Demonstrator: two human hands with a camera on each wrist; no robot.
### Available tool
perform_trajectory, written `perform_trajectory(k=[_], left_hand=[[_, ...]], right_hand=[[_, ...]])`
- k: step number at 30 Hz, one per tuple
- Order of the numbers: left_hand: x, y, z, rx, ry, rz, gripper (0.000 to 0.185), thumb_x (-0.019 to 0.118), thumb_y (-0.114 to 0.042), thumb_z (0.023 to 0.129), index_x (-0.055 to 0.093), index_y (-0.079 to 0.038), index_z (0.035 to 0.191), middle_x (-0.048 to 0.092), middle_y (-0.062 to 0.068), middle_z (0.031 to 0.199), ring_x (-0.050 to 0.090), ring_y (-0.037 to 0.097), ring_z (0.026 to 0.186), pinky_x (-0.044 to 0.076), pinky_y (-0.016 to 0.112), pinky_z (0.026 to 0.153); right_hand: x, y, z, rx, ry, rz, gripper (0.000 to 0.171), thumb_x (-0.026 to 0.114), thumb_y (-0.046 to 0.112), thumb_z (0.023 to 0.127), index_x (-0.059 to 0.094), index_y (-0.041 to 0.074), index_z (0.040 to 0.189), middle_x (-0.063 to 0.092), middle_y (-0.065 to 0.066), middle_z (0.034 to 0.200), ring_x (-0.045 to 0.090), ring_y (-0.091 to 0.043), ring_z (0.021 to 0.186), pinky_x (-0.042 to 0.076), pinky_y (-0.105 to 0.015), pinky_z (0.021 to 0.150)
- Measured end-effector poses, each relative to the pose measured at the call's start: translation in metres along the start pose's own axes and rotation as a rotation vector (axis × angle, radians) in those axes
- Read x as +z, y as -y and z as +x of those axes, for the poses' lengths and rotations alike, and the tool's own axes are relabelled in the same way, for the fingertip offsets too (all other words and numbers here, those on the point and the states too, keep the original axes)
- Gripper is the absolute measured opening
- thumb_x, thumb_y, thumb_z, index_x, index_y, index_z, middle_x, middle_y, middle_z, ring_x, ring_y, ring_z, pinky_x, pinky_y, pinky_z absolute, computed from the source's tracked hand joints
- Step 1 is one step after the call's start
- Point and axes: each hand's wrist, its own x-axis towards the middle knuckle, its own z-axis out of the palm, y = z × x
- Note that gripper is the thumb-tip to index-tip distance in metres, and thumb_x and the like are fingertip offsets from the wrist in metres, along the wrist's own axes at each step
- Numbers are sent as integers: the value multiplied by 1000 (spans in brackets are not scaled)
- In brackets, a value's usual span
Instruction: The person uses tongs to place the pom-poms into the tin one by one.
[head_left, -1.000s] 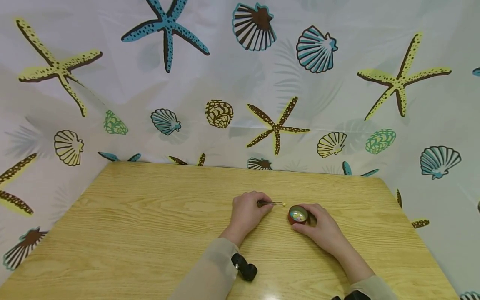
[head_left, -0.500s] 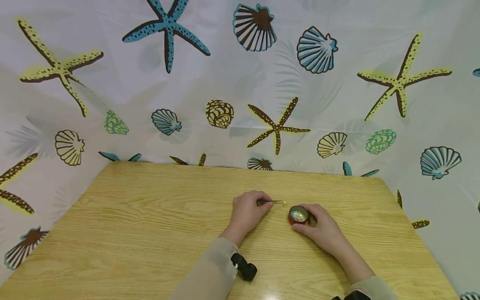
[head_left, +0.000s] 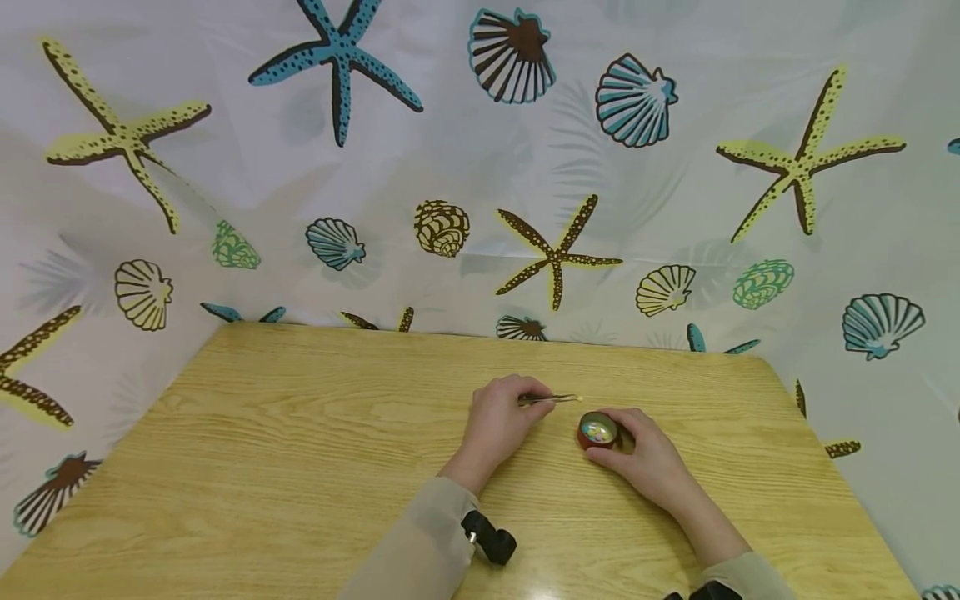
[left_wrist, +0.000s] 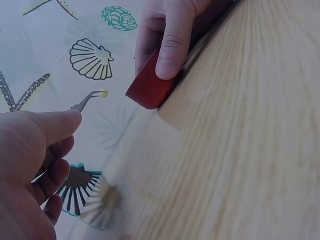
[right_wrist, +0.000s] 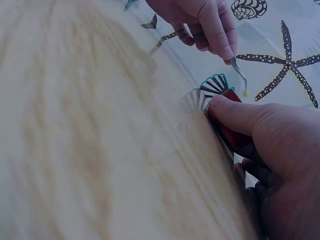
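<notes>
Bent-tip tweezers [head_left: 553,399] are pinched between the thumb and fingers of my left hand [head_left: 499,425]. At their tip they hold a tiny yellow bead [left_wrist: 104,93], above and just beyond the mouth of a small round red container [left_wrist: 147,91]. Several pastel beads [head_left: 597,432] lie inside that container. My right hand [head_left: 645,458] grips the container at the table surface, thumb on its near side. Its inside is out of sight in both wrist views, where only the red outer wall shows.
A wood-grain table [head_left: 300,433] lies under both hands. Behind it and along the sides hangs a pale cloth [head_left: 420,142] printed with starfish and shells. Black wrist cameras [head_left: 489,538] sit on the sleeves.
My left hand has shifted slightly right and away from me, carrying the tweezers and yellow bead farther beyond the container. The right hand and container stay nearly still.
</notes>
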Motion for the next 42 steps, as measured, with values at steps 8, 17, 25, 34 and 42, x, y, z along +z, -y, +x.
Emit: perform_trajectory(k=[8,17,25,34,42], left_hand=[[0,-12,-3,47,10,-34,6,86,-24,100,86,-22,106,80,-8,104,71,18,100,45,53,103],[5,-17,-10,46,42,-54,5,86,-23,100,86,-22,105,79,-8,102,72,19,102,44,57,107],[9,-17,-12,58,62,-40,4,87,-22,99,86,-22,103,79,-10,101,71,17,102,44,54,104],[14,-12,-12,61,71,5,4,86,-26,100,86,-24,104,79,-10,102,70,18,101,46,54,102],[15,-9,-11,47,69,-3,4,87,-25,99,86,-24,104,79,-10,102,70,17,101,46,53,102]], right_hand=[[0,-1,0,-7,-5,2,65,90,35,97,65,9,151,66,-11,139,60,-35,135,44,-62,117],[0,-1,-1,-6,-1,-1,68,89,36,97,63,4,152,66,-12,140,60,-36,136,44,-62,117],[0,-1,-1,-10,-2,-2,67,89,36,98,63,5,152,65,-12,140,60,-36,137,45,-62,117],[0,-2,0,-16,-4,6,64,89,35,97,65,8,150,66,-11,139,61,-35,135,45,-61,117],[0,-1,0,-21,-3,8,64,89,36,98,65,8,150,66,-11,139,61,-35,135,45,-62,116]])
